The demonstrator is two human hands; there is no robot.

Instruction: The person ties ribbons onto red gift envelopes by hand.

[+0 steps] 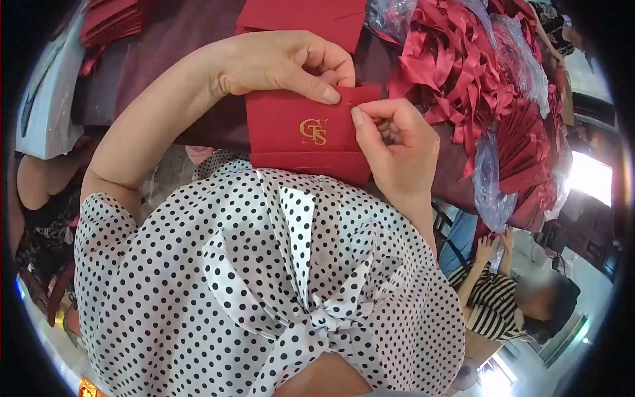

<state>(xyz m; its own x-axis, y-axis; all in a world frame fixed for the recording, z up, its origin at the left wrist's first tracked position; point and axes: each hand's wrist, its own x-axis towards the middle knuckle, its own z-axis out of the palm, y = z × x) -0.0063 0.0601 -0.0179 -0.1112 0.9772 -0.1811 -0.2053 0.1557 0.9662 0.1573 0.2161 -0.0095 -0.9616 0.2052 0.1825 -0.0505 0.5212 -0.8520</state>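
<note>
A flat red paper bag (281, 126) with gold letters on its front lies close against my body, a fold running across its lower part. My left hand (291, 66) is closed on the bag's top edge, thumb in front and the other fingers curled at the back. At the upper right corner, beside a small dark hole (350, 104), my right hand (400, 142) pinches with thumb and forefinger. What sits between those fingertips is too small to make out.
Beyond my hands lie a stack of red pieces (301, 20) and a dark red cloth (178, 40). Red ribbons (443, 59) heap up at the right, near clear plastic (493, 185) and fanned red bags (526, 149). People sit on both sides; one wears a striped top (493, 301).
</note>
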